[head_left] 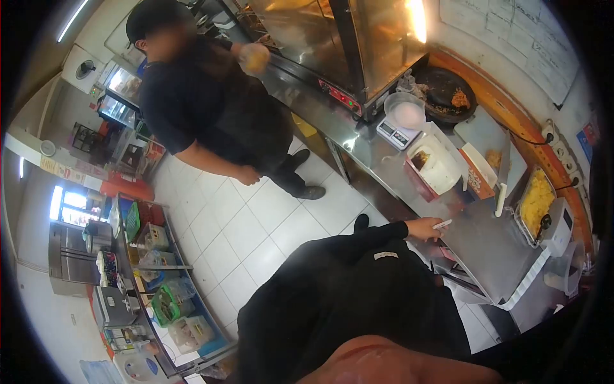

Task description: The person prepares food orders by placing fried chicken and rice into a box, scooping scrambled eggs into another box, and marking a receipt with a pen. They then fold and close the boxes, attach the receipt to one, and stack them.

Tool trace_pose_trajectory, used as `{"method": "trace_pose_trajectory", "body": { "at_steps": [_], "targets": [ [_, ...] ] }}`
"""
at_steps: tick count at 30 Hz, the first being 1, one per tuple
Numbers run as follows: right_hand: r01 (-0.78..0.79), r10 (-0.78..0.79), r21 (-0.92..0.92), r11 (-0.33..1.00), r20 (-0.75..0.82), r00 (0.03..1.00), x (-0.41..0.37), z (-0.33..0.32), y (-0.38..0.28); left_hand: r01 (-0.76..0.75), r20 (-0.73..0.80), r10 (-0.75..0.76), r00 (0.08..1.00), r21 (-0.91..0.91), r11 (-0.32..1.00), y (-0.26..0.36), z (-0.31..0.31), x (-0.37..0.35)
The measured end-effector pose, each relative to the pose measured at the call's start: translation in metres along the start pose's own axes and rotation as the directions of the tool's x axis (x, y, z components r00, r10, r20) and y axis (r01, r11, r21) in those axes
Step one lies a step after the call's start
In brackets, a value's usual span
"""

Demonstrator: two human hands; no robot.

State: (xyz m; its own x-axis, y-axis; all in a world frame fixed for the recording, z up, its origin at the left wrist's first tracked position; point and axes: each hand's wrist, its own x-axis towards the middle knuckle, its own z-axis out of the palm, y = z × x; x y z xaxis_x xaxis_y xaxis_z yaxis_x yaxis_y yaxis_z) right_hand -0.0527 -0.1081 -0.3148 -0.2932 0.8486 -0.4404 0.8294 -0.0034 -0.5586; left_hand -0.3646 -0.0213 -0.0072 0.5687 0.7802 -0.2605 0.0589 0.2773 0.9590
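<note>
My left hand [425, 229] reaches out from a black sleeve to the edge of the steel counter. Its fingers are closed around a slim white object [442, 224] with dark marks, too small to name. Just beyond that hand lies a flat metal sheet [489, 246] with a white edge. An open food box [438, 163] with a white inside and some dark food stands farther back. What looks like my other black sleeve [543, 342] runs along the lower right, and I cannot see my right hand. Blurred skin fills the bottom edge, close to the camera.
Along the counter are a digital scale [394, 132] with a plastic tub, a dark round pan [448, 93], a knife [503, 185] and a foil tray of yellow food [537, 203]. A heated cabinet [339, 51] stands behind. A co-worker [211, 109] holds something yellowish. Shelves with containers [167, 304] line the left.
</note>
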Motion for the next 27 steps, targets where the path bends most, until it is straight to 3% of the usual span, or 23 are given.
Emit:
{"method": "trace_pose_trajectory", "body": {
  "at_steps": [4, 5, 8, 11, 27],
  "targets": [
    [0.213, -0.207, 0.038, 0.976, -0.117, 0.971, 0.013, 0.006, 0.012, 0.016, 0.092, -0.018, 0.996, 0.018, 1.000, -0.007, 0.011, 0.005],
    [0.326, -0.311, 0.044, 0.944, -0.200, 0.929, 0.018, 0.009, 0.017, 0.012, 0.108, -0.015, 0.994, 0.035, 0.999, -0.010, 0.011, 0.005],
    [0.101, -0.101, 0.017, 0.995, -0.045, 0.994, 0.003, -0.004, 0.010, 0.047, 0.124, -0.053, 0.991, 0.052, 0.998, 0.003, 0.010, -0.006],
    [0.030, -0.030, -0.005, 1.000, 0.009, 1.000, -0.001, -0.006, 0.008, 0.079, 0.115, -0.085, 0.990, 0.062, 0.995, 0.006, 0.008, -0.012],
    [-0.061, 0.067, -0.054, 0.997, 0.123, 0.990, -0.020, -0.007, 0.020, 0.138, 0.155, -0.166, 0.974, 0.179, 0.974, 0.007, 0.024, -0.003]
  ]
}}
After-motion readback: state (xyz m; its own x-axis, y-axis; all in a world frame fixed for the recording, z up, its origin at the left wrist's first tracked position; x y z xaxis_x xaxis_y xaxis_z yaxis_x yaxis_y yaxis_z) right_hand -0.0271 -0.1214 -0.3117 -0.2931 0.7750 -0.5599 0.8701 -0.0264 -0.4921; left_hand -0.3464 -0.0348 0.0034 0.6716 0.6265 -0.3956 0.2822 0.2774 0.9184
